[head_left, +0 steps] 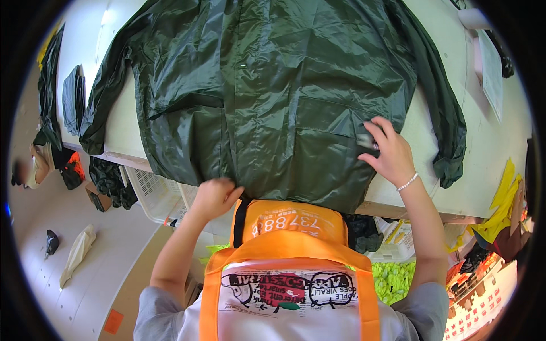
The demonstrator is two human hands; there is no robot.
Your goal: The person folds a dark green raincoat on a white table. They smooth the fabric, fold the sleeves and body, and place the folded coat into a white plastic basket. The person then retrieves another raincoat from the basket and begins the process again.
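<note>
A dark green raincoat [261, 113] of shiny fabric lies spread over the white table, its sleeves out to both sides and its hem hanging at the near edge. My left hand [215, 199] is closed at the hem, left of the middle, its fingertips slightly blurred. Over the right pocket flap, my right hand [392, 152] curls its thumb and fingers around a small shiny thing [367, 142], too blurred to name. Both pockets show, and the left one gapes a little at its top. I wear an orange apron [296, 224].
The white table [483, 170] ends in front of me. Folded dark cloth [73, 99] lies at its left side; a white board [490, 74] is at the right. Beneath are a white plastic basket [153, 193] and bright yellow-green material [392, 282]. Another person [38, 165] is at far left.
</note>
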